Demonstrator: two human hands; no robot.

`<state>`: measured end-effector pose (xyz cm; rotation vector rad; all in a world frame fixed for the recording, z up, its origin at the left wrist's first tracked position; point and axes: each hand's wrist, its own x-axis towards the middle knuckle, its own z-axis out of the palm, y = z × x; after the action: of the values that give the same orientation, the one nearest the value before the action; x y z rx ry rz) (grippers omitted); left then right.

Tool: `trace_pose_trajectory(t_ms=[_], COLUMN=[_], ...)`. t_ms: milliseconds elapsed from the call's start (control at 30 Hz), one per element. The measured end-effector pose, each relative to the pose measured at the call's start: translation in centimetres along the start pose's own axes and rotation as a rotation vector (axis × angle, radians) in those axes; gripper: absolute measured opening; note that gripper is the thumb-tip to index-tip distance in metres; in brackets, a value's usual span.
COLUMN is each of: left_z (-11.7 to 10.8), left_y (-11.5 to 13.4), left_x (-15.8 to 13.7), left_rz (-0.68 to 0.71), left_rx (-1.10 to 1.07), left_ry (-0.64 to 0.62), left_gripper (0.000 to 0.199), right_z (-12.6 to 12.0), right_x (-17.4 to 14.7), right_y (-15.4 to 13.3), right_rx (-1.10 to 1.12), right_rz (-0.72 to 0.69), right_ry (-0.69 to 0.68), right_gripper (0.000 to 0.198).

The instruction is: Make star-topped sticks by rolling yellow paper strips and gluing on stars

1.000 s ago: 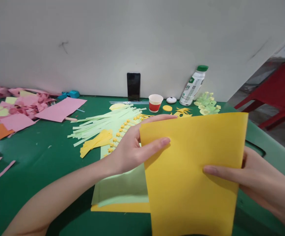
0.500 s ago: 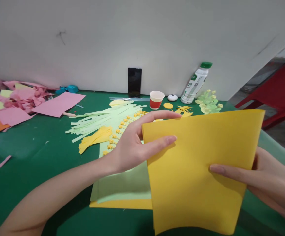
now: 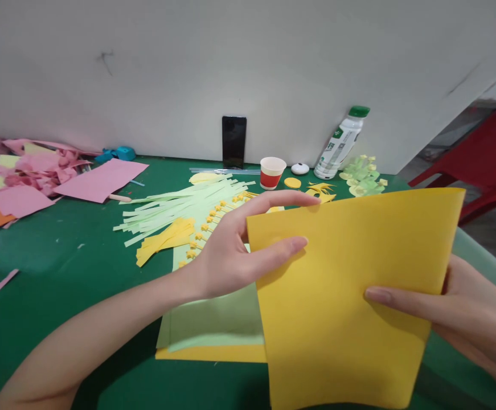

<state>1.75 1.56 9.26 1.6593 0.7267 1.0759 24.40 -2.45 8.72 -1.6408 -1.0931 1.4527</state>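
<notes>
A sheet of yellow paper (image 3: 337, 336), slightly curved, is held up between both hands above the table. My left hand (image 3: 243, 247) pinches its upper left edge, thumb in front. My right hand (image 3: 453, 313) grips the right side with the thumb pressed on the front; its other fingers are behind the sheet. Below and to the left lie light green sheets (image 3: 217, 322) over another yellow sheet (image 3: 209, 353). Beyond my left hand are pale green paper strips (image 3: 179, 199), yellow strips (image 3: 166, 239) and a row of small yellow paper stars on stems (image 3: 205, 228).
Pink paper scraps (image 3: 38, 171) heap at the left of the green table (image 3: 60, 256). A phone (image 3: 234, 142) and a tilted bottle (image 3: 341, 142) lean on the wall, with a paper cup (image 3: 272, 173) between them. A red chair (image 3: 482, 159) stands right.
The yellow sheet has shifted very slightly, its upper right corner up and to the right and its lower edge flatter. Both hands keep the same hold.
</notes>
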Motion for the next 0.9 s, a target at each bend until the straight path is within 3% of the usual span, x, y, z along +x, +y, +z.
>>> trace_pose_trajectory(t_ms=[300,533,633,700,833,900], left_z=[0.2,-0.1,-0.1,0.0,0.2,0.2], left_y=[-0.3,-0.1,0.0,-0.2,-1.1,-1.4], left_x=[-0.1,0.0,0.0,0.0,0.1,0.1], left_rz=[-0.044,-0.078,-0.074,-0.020,0.206,0.243], left_rx=[-0.040,-0.182,-0.214,-0.206,-0.206,-0.210], left_ry=[0.033,-0.086,-0.150,-0.139,-0.149,-0.171], left_gripper=[0.028,0.043,0.049,0.043,0.032,0.032], right_z=[0.3,1.6,2.2,2.1,0.9,0.4], right_x=[-0.1,-0.6,-0.9,-1.0,-0.5,-0.2], right_y=[0.0,-0.4,-0.4,-0.1,1.1,1.5], right_rx=[0.032,0.079,0.094,0.086,0.044,0.029], right_rz=[0.008,-0.003,-0.015,-0.033,-0.060,-0.065], right_ry=[-0.033,-0.035,0.064,0.102,0.019,0.009], right_gripper=[0.045,0.044,0.044,0.045,0.053,0.053])
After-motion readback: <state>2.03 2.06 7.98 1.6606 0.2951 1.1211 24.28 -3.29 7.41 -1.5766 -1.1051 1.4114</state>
